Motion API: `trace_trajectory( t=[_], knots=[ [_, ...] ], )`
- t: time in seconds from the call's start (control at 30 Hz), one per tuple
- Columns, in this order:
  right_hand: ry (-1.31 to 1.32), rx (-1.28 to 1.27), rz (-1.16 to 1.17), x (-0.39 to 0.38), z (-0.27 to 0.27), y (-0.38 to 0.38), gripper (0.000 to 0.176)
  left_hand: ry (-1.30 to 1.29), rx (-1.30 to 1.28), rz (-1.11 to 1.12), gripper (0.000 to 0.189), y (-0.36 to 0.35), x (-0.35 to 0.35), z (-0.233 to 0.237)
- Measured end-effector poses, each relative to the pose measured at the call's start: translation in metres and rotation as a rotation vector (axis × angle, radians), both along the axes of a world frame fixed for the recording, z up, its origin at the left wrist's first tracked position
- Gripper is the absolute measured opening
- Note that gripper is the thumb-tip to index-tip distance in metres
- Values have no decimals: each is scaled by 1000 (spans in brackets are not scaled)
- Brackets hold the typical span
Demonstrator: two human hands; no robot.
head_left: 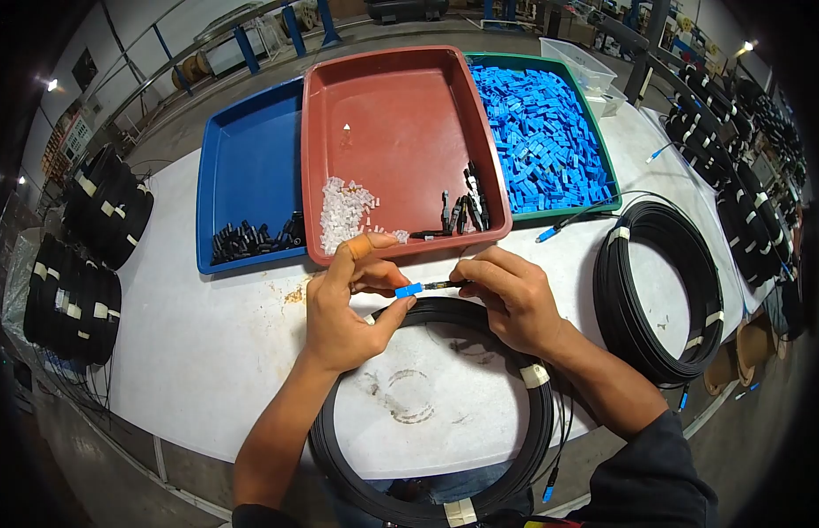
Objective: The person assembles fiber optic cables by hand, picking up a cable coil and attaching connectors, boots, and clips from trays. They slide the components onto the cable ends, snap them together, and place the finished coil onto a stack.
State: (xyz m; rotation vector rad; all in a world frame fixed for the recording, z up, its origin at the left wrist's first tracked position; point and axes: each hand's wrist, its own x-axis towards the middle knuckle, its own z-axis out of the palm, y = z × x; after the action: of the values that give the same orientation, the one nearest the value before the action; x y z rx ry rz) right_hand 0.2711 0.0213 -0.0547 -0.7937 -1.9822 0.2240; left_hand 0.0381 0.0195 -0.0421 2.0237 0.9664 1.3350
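Between the thumb and fingers of my left hand (348,312) is a small blue fiber connector housing (409,289). My right hand (515,295) pinches the black cable end (443,284), whose tip lines up with the housing and meets it in this view. Below both hands lies a coil of black cable (543,414), wrapped with white tape and overhanging the table's front edge. Another blue connector (548,495) hangs from a cable end at the coil's lower right. A band of tan tape wraps one left finger.
Beyond my hands, a red tray (401,88) holds clear plastic bits (343,211) and black parts, overlapping a blue tray (251,158) with black pieces. Blue connector housings (541,132) fill a green tray (614,189). A second coil (612,299) sits right; more coils (71,299) stand left.
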Motion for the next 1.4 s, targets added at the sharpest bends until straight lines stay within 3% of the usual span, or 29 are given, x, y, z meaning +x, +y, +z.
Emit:
trace_trajectory(
  t=[0.3,0.4,0.67,0.9,1.2,1.4],
  knots=[
    [-154,113,30,5,7,0,24,87,91,-54,67,-1,-1,-1],
    [-58,107,35,1,2,-1,24,97,125,-69,68,-2,-2,0],
    [-39,-23,2,2,4,-8,28,-53,64,-82,35,-5,-3,0],
    [49,-178,31,1,20,-18,24,-20,127,-92,33,-4,-3,-1],
    [112,-174,124,4,-7,-7,25,93,222,-77,30,-4,-2,3],
    [32,-152,149,4,3,-14,24,105,228,-45,32,-7,-1,6]
  ],
)
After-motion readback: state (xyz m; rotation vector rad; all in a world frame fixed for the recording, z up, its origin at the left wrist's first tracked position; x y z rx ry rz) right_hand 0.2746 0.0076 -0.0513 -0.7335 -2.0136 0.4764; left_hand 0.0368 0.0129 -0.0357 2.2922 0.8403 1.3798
